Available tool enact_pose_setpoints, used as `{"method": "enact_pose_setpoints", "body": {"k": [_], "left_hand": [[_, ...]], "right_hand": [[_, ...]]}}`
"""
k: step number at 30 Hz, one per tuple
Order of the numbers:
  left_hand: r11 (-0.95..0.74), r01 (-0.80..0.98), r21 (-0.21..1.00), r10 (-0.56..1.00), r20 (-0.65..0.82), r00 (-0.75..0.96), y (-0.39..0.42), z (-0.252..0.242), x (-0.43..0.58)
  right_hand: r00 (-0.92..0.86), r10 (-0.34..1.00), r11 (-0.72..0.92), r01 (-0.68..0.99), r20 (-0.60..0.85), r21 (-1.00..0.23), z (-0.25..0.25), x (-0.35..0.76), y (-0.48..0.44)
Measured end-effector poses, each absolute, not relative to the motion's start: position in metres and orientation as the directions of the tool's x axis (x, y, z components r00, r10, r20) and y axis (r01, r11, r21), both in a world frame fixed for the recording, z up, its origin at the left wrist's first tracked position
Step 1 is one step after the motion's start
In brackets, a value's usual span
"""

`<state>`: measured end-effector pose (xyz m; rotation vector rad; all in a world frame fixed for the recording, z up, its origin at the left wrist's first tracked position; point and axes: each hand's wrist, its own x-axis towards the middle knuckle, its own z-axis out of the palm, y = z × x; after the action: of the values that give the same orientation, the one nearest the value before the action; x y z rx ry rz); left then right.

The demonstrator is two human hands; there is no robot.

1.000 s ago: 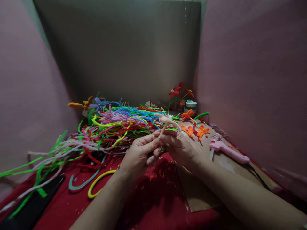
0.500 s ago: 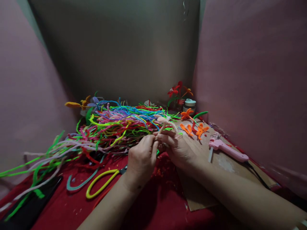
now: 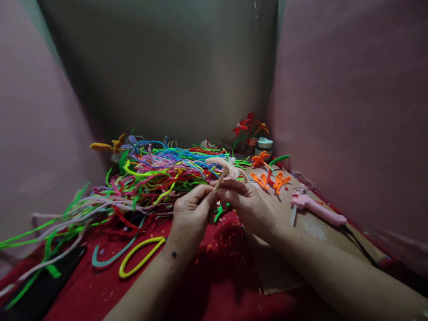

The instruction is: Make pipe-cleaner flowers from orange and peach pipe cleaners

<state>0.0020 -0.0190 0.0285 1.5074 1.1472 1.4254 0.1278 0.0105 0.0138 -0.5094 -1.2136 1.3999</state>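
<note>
A pale pink pipe-cleaner flower with a whitish centre is held up in front of me, its petals leaning to the right. My left hand pinches its thin stem between thumb and forefinger. Close against it, my right hand has its fingers closed at the stem just under the petals. The fingertips of both hands nearly meet, and the lower stem is hidden behind them. A green piece shows just below the hands. Behind the flower lies a heap of coloured pipe cleaners.
Yellow-handled scissors lie left on the red cloth. On the right, a brown board bears a pink glue gun and orange petal pieces. A lidded jar and red flowers stand behind.
The flower has turned, so a long petal now points left and more of its petals show. My left hand has rolled and shifted slightly left; my right hand stays near the stem.
</note>
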Motion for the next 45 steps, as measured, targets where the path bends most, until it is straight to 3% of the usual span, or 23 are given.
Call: {"method": "enact_pose_setpoints", "body": {"k": [6,16,20,24,29,34,36,38,42,45], "left_hand": [[-0.224,-0.037,0.974,0.972,0.226,0.058,-0.017,0.031,0.001],[0.055,-0.312,0.948,0.959,0.037,0.282,-0.014,0.032,-0.006],[0.152,-0.343,0.927,0.911,0.004,0.413,-0.010,0.029,-0.012],[0.142,-0.318,0.938,0.897,0.014,0.442,-0.009,0.028,-0.015],[-0.078,-0.061,0.995,0.951,0.093,0.295,-0.012,0.036,-0.011],[-0.242,0.280,0.929,0.967,0.209,0.143,-0.013,0.033,-0.006],[-0.358,0.406,0.841,0.933,0.340,0.118,-0.012,0.025,-0.006],[-0.496,0.567,0.658,0.843,0.521,0.134,-0.010,0.016,-0.006],[-0.509,0.811,0.287,0.715,0.665,0.214,-0.006,0.004,-0.007],[-0.514,0.824,0.236,0.697,0.675,0.241,-0.006,0.005,-0.007]], "right_hand": [[-0.291,0.903,0.183,-0.404,0.316,-0.896,0.019,0.132,0.011],[-0.436,0.853,0.039,-0.497,0.288,-0.867,0.006,0.133,0.026],[-0.488,0.814,0.028,-0.508,0.315,-0.861,0.004,0.133,0.029],[-0.483,0.807,0.041,-0.531,0.341,-0.847,0.001,0.131,0.028],[-0.394,0.857,0.076,-0.542,0.333,-0.837,0.001,0.129,0.025],[-0.350,0.892,0.040,-0.569,0.286,-0.821,0.004,0.128,0.024],[-0.299,0.915,0.043,-0.596,0.271,-0.802,0.002,0.127,0.025],[-0.264,0.929,0.048,-0.607,0.259,-0.793,0.000,0.126,0.025],[-0.277,0.933,0.032,-0.569,0.228,-0.822,-0.005,0.124,0.024],[-0.279,0.933,0.052,-0.519,0.227,-0.853,-0.003,0.125,0.021]]}}
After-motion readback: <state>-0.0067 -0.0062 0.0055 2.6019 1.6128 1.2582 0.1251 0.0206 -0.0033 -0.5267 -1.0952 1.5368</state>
